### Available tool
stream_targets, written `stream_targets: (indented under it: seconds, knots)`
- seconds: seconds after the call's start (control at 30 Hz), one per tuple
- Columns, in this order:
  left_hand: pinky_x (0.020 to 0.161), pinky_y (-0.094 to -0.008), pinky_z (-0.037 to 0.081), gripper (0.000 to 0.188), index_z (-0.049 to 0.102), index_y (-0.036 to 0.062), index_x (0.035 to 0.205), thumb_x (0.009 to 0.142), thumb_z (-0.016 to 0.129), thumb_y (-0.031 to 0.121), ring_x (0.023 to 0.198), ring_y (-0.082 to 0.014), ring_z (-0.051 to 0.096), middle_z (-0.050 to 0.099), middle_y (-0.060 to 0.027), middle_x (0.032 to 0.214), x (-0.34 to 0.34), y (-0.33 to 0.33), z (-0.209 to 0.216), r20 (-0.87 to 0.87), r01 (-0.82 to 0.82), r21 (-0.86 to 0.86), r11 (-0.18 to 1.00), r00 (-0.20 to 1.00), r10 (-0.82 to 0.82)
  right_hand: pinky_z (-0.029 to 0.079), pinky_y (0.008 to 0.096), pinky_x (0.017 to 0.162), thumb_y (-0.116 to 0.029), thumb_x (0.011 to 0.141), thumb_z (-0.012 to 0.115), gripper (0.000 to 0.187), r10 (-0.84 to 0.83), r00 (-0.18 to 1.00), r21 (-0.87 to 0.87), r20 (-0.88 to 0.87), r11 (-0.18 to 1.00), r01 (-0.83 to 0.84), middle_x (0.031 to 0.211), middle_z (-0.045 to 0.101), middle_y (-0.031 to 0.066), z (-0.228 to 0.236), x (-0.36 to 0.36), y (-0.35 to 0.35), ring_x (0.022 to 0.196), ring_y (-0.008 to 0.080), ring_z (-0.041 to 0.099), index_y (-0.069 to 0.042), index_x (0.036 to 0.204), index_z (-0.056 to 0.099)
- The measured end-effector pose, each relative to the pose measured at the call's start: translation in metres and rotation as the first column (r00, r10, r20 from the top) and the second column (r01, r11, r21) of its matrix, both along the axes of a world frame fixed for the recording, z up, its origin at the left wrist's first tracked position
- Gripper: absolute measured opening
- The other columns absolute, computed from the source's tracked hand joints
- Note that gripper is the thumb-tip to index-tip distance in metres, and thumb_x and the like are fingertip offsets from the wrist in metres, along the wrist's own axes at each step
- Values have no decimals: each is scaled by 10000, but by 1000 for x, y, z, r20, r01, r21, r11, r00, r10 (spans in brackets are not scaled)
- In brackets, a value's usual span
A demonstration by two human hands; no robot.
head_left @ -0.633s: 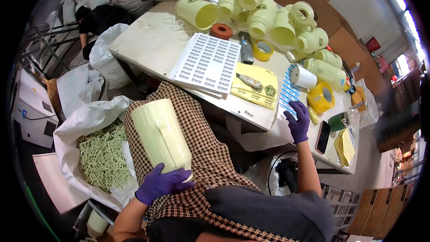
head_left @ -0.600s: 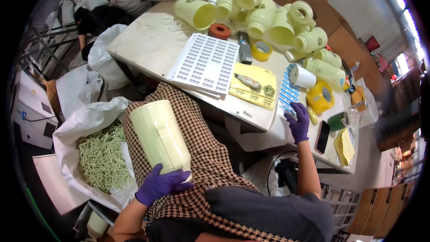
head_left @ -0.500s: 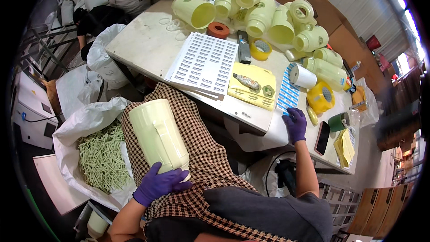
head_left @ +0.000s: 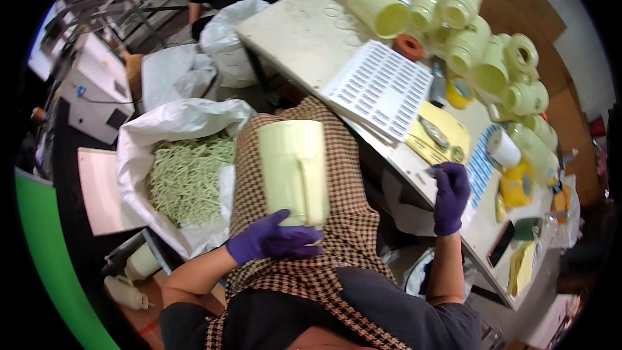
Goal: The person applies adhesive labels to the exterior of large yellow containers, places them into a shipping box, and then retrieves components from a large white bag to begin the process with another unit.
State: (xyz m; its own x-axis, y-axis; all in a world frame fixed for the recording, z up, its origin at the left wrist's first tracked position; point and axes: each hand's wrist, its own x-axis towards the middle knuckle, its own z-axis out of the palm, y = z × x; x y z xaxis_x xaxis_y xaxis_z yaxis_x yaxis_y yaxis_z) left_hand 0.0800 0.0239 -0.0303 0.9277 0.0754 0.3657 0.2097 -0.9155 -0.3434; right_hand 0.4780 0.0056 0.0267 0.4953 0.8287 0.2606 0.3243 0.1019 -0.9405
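Presumably for steadiness, our left hand [head_left: 275, 240] grips the jug [head_left: 284, 165] resting on our apron [head_left: 350, 201], while our right [head_left: 451, 198] curls near the table [head_left: 282, 29], its grasp unclear

Place: was a workshop
Surface [head_left: 285, 35]: bore piled yellow-green jug bodies [head_left: 470, 40], label sheets [head_left: 382, 87]
Sack [head_left: 134, 155]: held many loose green sticks [head_left: 189, 180]

Purple gloves [head_left: 259, 240] are covering the left hand [head_left: 275, 241] and right hand [head_left: 451, 198], ending at the wrists; a tan-and-black checked apron [head_left: 353, 220] with matching straps [head_left: 359, 317] is overlying a dark grey, short-sleeved top [head_left: 402, 304].
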Motion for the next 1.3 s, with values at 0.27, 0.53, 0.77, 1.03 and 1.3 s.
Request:
stream_targets:
  seconds: [0.27,0.53,0.77,1.03,1.3]
  knots:
    - [1199,-474,250,511,373,515,1437,999,492,280,1376,-30,434,467,170,1498,-8,-7,-8,-47,-78,35,996,996,80,499,249,740,-101,937,716,123,641,726,-196,-250,701,-686,866,666,0,22,-143,135,788,80,574,-2,1002,685]
    - [1207,-517,219,624,325,496,1505,969,530,252,1363,1,454,506,169,1496,-14,-9,-18,-16,-60,112,992,998,62,504,277,756,-117,924,725,135,701,685,-280,-198,629,-725,833,679,17,22,-162,148,777,103,597,4,969,684]
    - [1156,-492,317,535,430,494,1455,977,540,279,1338,-65,494,532,147,1459,-16,-3,1,-97,-32,-58,998,995,26,523,303,767,-204,761,882,707,320,811,3,490,929,-369,1067,585,118,-6,-163,151,878,150,565,-12,1350,542]
    - [1080,-515,461,662,475,108,1445,897,715,392,1276,-309,576,556,-120,1449,-55,53,101,592,489,-798,353,520,616,542,385,847,-11,803,790,257,-66,862,191,503,981,-37,1036,701,135,-5,21,71,965,286,672,-25,1052,729]
    - [1044,-437,506,520,625,-34,1310,853,708,202,1204,-306,625,631,-182,1361,19,167,26,501,669,-606,-430,741,446,538,437,865,-311,747,829,379,95,749,-223,656,972,71,1001,703,165,-49,123,94,938,351,673,-67,1028,757]
